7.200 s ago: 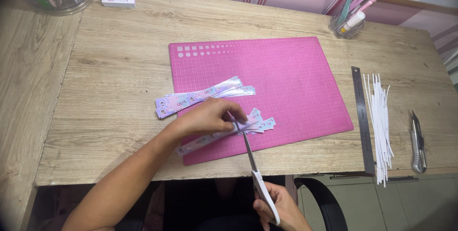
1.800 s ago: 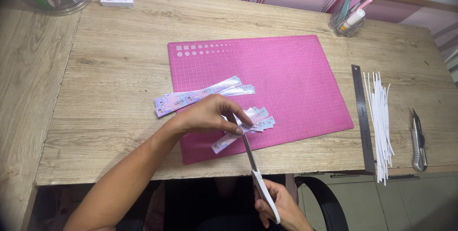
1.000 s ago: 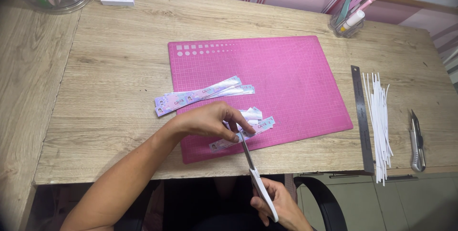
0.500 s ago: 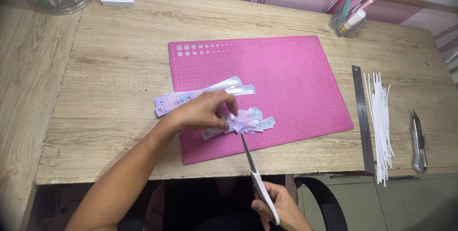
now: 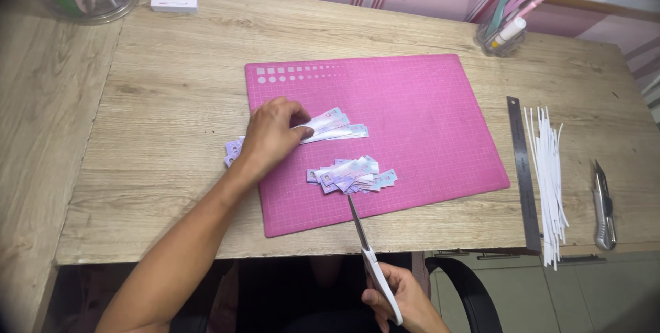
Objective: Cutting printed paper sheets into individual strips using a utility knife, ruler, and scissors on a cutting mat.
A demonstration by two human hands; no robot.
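Lying on the pink cutting mat (image 5: 426, 120), the long paper strips (image 5: 330, 126) run left-right, their left ends sticking off the mat's left edge onto the desk (image 5: 158, 133). Left hand (image 5: 271, 137) rests flat on them, fingers (image 5: 295, 116) together, pressing down, so it's the nearer hand. Cut pieces (image 5: 354, 175) are heaped just toward the mat's near edge from the strips. Right hand (image 5: 399, 298) is clamped on the scissors (image 5: 368, 257), blades together, tips pointing at that heap, below the mat's near edge.
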